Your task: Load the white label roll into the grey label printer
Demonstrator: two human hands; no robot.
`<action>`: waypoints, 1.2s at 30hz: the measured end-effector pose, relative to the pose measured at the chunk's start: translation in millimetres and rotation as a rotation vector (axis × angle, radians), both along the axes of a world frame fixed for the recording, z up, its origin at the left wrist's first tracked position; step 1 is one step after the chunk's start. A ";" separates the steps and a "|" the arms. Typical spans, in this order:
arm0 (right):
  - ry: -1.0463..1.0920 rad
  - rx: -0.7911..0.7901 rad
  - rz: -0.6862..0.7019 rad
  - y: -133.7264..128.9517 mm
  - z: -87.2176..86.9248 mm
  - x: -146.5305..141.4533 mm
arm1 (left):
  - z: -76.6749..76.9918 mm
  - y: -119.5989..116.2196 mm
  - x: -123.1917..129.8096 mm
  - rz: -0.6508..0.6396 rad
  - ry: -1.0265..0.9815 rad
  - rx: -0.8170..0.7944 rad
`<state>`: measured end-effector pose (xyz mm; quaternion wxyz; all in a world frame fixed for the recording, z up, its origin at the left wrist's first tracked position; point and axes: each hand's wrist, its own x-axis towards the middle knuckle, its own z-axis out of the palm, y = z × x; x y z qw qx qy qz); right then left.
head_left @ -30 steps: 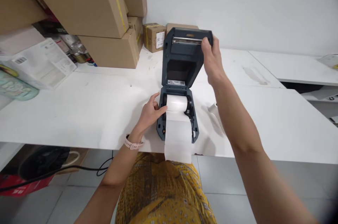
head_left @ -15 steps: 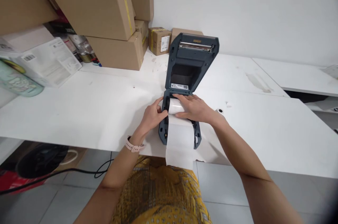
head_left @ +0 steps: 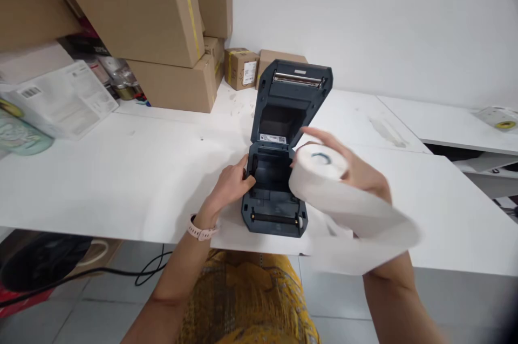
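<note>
A dark grey label printer point(head_left: 275, 195) stands on the white table with its lid point(head_left: 292, 98) raised, and its roll bay holds no roll. My left hand point(head_left: 232, 184) grips the printer's left side wall, thumb over the inner edge and fingers outside. To the right of the printer, my right hand point(head_left: 356, 166) holds a roll of white labels point(head_left: 299, 184), its round end and core facing up. A loose strip from the roll point(head_left: 372, 230) trails across my right forearm, blurred by motion.
Cardboard boxes point(head_left: 162, 85) are stacked at the back left. In front of them lie a white carton point(head_left: 76, 98) and a mint-green bottle point(head_left: 28, 130). A small taped box point(head_left: 240, 69) sits behind the printer. Black cable point(head_left: 121, 270) hangs below the table's front edge.
The label roll has come out of the printer bay and moved right in my right hand, its strip swinging along. My left hand has stayed on the printer's left side.
</note>
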<state>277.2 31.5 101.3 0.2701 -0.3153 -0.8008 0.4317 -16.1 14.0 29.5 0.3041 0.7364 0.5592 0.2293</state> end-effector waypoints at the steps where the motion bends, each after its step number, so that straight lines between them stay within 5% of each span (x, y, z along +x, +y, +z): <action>1: 0.024 -0.003 -0.075 -5.8 4.8 14.0 | -1.6 0.3 -0.3 0.004 0.000 0.006; 6: -0.199 0.124 -0.386 -3.8 -4.9 56.9 | -5.3 1.2 -1.4 0.020 -0.005 0.003; 12: -0.259 0.035 -0.375 29.2 -61.8 52.6 | -7.4 1.8 -2.4 0.023 -0.050 0.008; 15: -0.233 -0.025 -0.398 32.5 -75.6 57.8 | -10.4 2.4 -3.2 0.029 -0.085 0.002; 23: 0.100 -0.306 -0.618 3.6 -99.1 132.3 | -10.0 2.0 -1.7 0.052 -0.155 -0.040; 29: 0.176 -0.430 -0.495 -10.0 -133.7 114.7 | -12.7 2.8 -0.8 0.068 -0.184 -0.048; 32: 0.244 -0.376 -0.523 -17.7 -127.6 105.7 | -14.2 2.3 -0.6 0.064 -0.208 -0.039; 36: 0.310 -0.215 -0.439 -34.5 -73.4 79.2 | -15.2 2.2 -0.3 0.048 -0.216 -0.032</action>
